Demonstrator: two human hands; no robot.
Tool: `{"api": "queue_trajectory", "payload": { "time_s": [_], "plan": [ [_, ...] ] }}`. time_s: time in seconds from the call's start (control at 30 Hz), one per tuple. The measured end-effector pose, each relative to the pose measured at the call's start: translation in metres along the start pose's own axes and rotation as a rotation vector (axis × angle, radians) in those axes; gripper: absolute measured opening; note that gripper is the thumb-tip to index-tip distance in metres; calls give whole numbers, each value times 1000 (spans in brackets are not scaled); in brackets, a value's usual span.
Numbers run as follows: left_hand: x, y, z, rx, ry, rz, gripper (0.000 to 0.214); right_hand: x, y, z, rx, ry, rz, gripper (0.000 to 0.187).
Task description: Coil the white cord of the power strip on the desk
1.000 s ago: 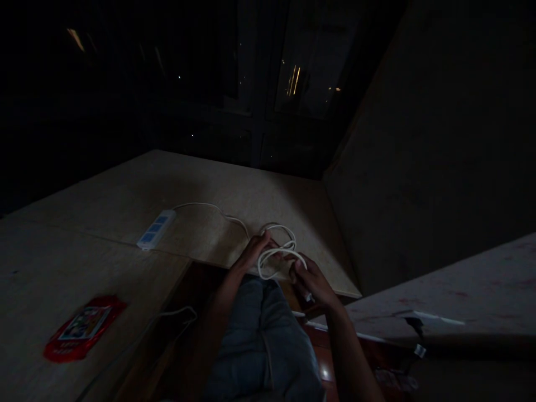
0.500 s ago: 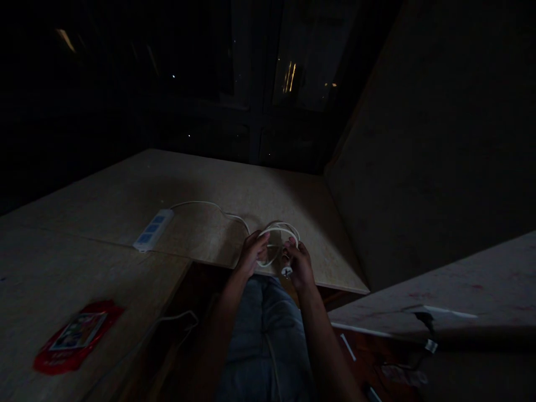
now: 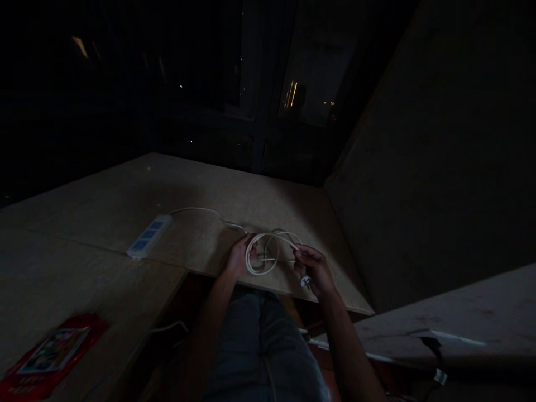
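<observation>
A white power cord (image 3: 262, 273) hangs in loops between my hands, over the near edge of the counter. My left hand (image 3: 240, 257) is closed around the left side of the loops. In my right hand (image 3: 315, 269) the cord is pinched near its end, and the white plug (image 3: 305, 281) pokes out below the fingers with its prongs showing. From the loops the cord runs left across the counter to a white power strip (image 3: 149, 237) with blue socket panels, which lies flat.
The pale counter (image 3: 188, 184) stretches back to dark windows. A red packet (image 3: 54, 354) lies at the lower left. A wall (image 3: 431, 167) rises on the right, and a dark cable (image 3: 435, 357) with a tag hangs below it.
My hands have spread apart, the right one moving right and down with the plug. The loops hang wider between them. The whole view has shifted slightly.
</observation>
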State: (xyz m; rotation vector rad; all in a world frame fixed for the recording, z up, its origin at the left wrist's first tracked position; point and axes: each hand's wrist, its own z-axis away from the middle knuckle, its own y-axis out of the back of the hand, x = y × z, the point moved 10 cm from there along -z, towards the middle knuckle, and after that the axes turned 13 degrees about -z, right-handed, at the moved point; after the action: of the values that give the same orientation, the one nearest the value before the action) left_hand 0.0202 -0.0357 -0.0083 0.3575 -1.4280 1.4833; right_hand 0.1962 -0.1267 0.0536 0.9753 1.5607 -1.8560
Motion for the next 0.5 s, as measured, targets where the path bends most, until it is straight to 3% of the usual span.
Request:
{"api": "queue_trajectory", "payload": {
  "time_s": [0.13,0.23,0.33,0.4,0.5],
  "plan": [
    [-2,4,-2,-77,127,-9,14,-56,8,1,-152,86,-157,19],
    [18,25,-8,-11,29,51,17,-108,33,1,-177,227,-338,13],
    [55,58,-15,142,-204,134,17,-147,76,-10,-88,372,-425,8],
    [79,81,-17,276,-327,101,17,-152,109,-26,49,364,-363,13],
    [116,101,-16,428,-474,-136,25,-153,148,-48,206,366,-176,23]
  ]
}}
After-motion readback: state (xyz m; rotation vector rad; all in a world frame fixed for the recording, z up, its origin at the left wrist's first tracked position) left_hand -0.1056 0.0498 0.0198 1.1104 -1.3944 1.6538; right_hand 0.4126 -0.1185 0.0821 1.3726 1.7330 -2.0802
